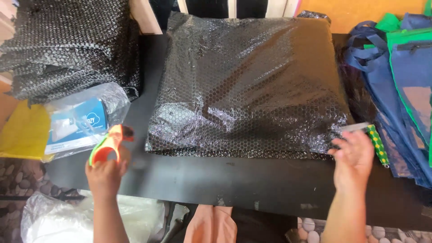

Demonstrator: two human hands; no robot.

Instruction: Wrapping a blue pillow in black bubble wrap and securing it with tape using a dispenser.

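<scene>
Black bubble wrap (pixel 252 85): right hand (pixel 355 157), fingers loosely spread, touches its corner; left hand (pixel 105 173) grips orange tape dispenser (pixel 108 144).

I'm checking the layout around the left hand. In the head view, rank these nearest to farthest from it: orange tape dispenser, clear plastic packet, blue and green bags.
From the left hand:
1. Orange tape dispenser, held in it.
2. Clear plastic packet, just above-left.
3. Blue and green bags, far right.

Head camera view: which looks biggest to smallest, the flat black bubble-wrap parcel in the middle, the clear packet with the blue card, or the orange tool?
1. Black bubble-wrap parcel, by far the largest.
2. Clear packet with the blue card.
3. Orange tool, held in the left hand; it lies nearer the camera, yet looks smallest.
</scene>
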